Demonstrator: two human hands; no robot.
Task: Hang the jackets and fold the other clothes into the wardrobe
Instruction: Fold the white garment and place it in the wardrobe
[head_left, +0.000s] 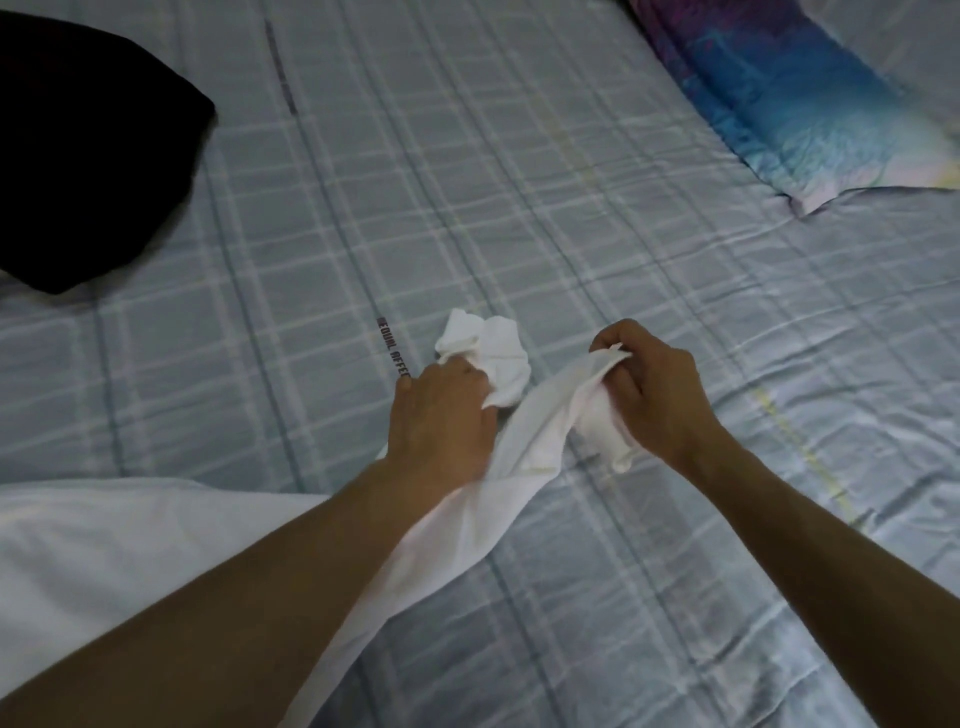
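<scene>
A white garment (467, 525) stretches from the lower left of the bed up to both my hands. My left hand (441, 415) grips a bunched end of it, which puffs out above my knuckles. My right hand (654, 395) pinches another edge of the same white cloth between curled fingers, and a strip of fabric hangs below it. The rest of the garment lies spread flat at the lower left, partly hidden under my left forearm. A black piece of clothing (88, 156) lies at the upper left of the bed.
The bed is covered by a pale blue checked sheet (519, 182). A blue and purple patterned pillow (795, 98) lies at the upper right. The wardrobe is not in view.
</scene>
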